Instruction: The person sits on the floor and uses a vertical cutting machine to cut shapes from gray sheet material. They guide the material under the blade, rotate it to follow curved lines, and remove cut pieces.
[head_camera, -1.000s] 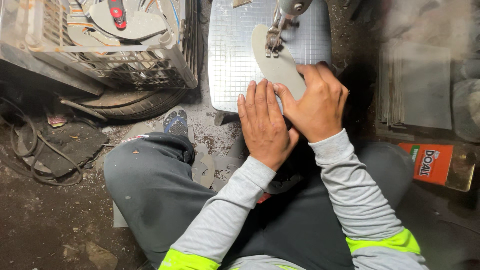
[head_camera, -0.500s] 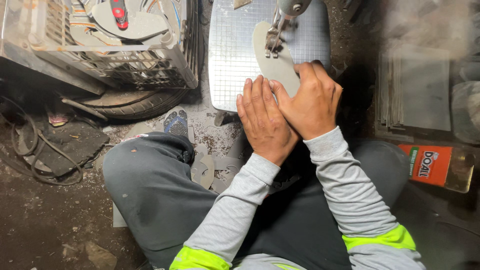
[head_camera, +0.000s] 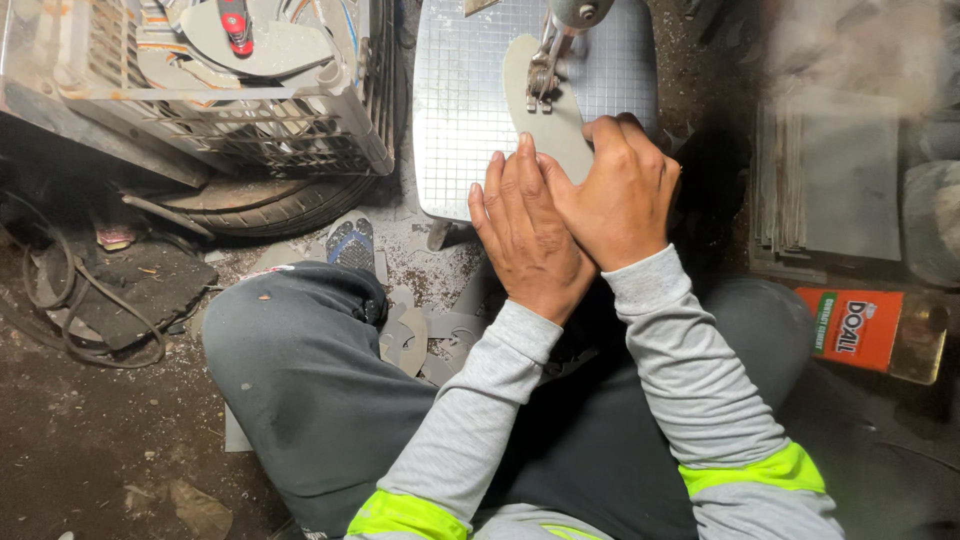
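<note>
Table: a gridded metal plate lay just beyond both hands, carrying the work.
Sole: the grey sole-shaped sheet lay flat on it, under the blade, its near end beneath the fingers.
Right hand: curled, pressing the sole's near edge.
Left hand: flat, fingers extended, touching the right.
Risk: fingertips sat near the blade; a slipping sheet could have carried them in.

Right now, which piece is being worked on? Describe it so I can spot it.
Find the checkered metal table at top centre. On it lies a flat grey sole-shaped piece, under the machine's blade guide, with the left hand and right hand on its near end. Other cutouts lie in the crate.
</note>
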